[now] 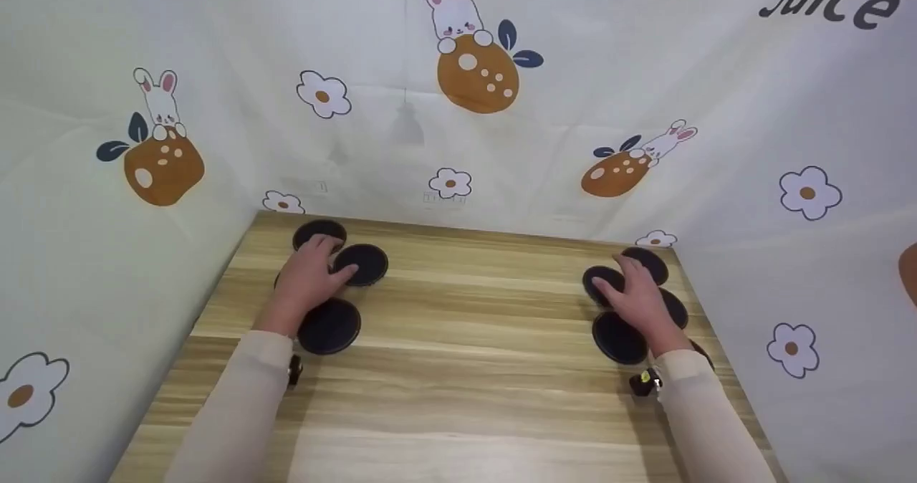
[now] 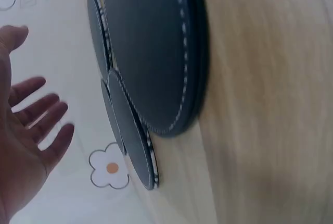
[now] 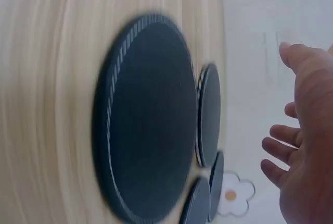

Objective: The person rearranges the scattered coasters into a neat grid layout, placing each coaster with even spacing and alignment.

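Several round black coasters with stitched edges lie in a cluster at the left of the table, among them a near coaster and one at the back. My left hand is over this cluster, its fingers spread and loosely bent; the left wrist view shows nothing in the hand, which is raised apart from the coasters. A second cluster, with a near coaster, lies at the right. Above it is my right hand, fingers relaxed and holding nothing, apart from the coasters in the right wrist view.
The wood-grain table stretches between the two clusters. A pale curtain printed with rabbits, oranges and flowers rises along its back and sides. A small black wrist device is at the right cuff.
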The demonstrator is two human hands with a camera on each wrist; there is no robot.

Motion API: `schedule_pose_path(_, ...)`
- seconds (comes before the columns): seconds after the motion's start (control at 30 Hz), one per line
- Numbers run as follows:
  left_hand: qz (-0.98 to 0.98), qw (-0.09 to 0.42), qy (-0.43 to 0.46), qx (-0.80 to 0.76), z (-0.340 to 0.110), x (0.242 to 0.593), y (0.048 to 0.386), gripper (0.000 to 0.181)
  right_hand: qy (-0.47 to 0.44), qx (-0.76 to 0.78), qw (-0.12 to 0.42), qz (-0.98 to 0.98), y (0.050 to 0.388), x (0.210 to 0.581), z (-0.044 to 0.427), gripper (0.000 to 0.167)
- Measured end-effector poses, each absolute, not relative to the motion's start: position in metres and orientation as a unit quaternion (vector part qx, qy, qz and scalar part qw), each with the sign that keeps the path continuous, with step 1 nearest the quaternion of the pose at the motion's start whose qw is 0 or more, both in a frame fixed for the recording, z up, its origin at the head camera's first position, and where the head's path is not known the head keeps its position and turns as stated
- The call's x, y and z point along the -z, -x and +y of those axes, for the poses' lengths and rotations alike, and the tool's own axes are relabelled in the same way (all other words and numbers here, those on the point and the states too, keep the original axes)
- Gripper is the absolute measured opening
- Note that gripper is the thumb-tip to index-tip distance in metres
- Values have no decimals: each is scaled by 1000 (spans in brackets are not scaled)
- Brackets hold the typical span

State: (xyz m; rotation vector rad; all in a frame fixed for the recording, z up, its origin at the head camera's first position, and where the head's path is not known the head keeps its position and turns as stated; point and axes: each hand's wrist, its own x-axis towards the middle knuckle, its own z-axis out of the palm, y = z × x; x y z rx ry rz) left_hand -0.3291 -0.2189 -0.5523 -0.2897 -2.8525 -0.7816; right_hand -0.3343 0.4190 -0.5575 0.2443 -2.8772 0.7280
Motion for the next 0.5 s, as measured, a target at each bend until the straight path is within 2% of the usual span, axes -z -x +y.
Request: schedule_pose_path(0.5,-939,32,103,328,-228,556,334,75,-90,-395,34,-914,350,572,321,74)
